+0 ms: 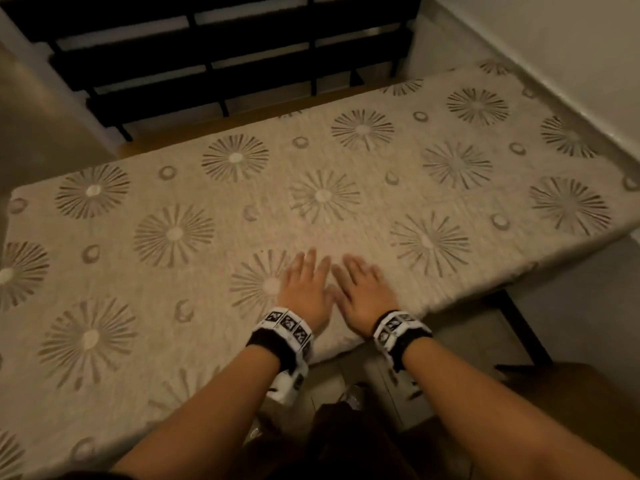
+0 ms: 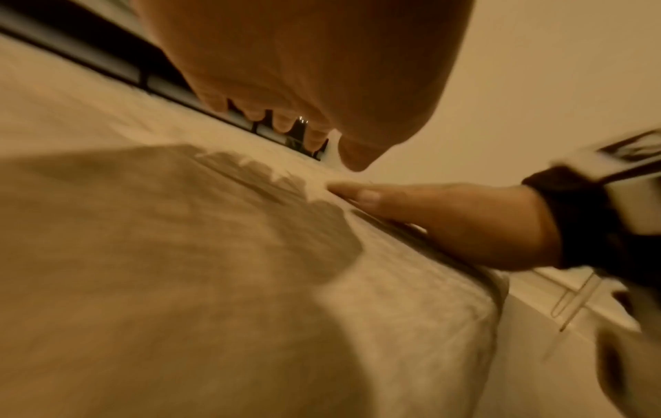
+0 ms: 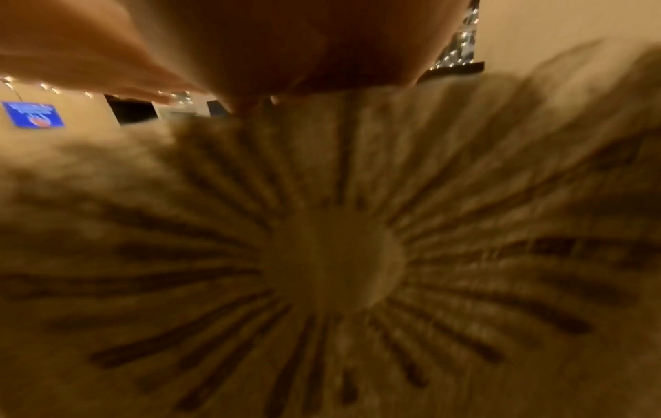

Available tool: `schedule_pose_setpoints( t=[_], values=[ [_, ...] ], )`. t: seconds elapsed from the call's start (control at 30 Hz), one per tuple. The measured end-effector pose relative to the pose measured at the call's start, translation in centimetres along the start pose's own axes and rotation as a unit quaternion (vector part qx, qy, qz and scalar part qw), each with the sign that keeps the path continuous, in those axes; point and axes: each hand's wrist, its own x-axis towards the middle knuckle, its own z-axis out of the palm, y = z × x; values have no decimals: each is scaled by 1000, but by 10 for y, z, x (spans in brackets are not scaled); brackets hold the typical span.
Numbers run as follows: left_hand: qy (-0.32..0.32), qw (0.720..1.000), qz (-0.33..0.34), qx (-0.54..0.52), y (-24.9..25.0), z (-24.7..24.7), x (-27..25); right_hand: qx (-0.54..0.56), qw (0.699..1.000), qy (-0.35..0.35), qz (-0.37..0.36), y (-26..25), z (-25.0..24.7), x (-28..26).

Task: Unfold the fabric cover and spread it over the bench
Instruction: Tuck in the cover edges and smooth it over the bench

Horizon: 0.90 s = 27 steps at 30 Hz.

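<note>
The beige fabric cover point(image 1: 311, 209) with grey starburst prints lies unfolded and flat over the bench, hiding the seat. Both hands rest palm down on it, side by side near its front edge. My left hand point(image 1: 306, 278) has straight, spread fingers on a starburst. My right hand point(image 1: 362, 285) lies flat beside it, thumbs almost touching. From the left wrist, the left palm point(image 2: 304, 70) sits low over the cover point(image 2: 179, 254) and the right hand point(image 2: 447, 215) presses flat on it. The right wrist view shows the palm point(image 3: 286, 42) above a blurred starburst point(image 3: 332, 254).
A black slatted railing point(image 1: 207, 57) runs behind the bench. A pale wall point(image 1: 554, 46) stands at the right end. A dark bench leg point(image 1: 526, 330) and grey floor tiles point(image 1: 571, 306) show below the cover's front right edge.
</note>
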Motion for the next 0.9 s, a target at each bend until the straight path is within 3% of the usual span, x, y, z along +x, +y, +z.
schedule_pose_setpoints(
  t=[0.07,0.17,0.27,0.37,0.5,0.6,0.67,0.77,0.9],
  values=[
    [-45,999,-19,4,19,11,15,5,1000,4,-4,19,0,-10],
    [-74,996,-46,17,19,21,20,-13,999,22,23,102,-10,-28],
    [-110,992,-51,38,24,12,27,-22,990,30,133,203,-28,-49],
    [-142,984,-65,79,41,-1,36,-41,975,5,217,254,-47,-54],
    [-100,989,-37,106,77,-16,62,-42,992,-6,118,222,-65,-19],
    [-37,997,62,34,117,-12,88,5,999,-3,51,174,-56,5],
    [-47,994,94,16,134,-2,99,12,999,-6,42,158,-49,10],
    [-108,984,104,97,132,12,104,-4,999,-12,44,173,-42,-2],
    [-118,974,121,150,139,-2,111,-8,998,-6,55,244,-54,-29]
  ],
)
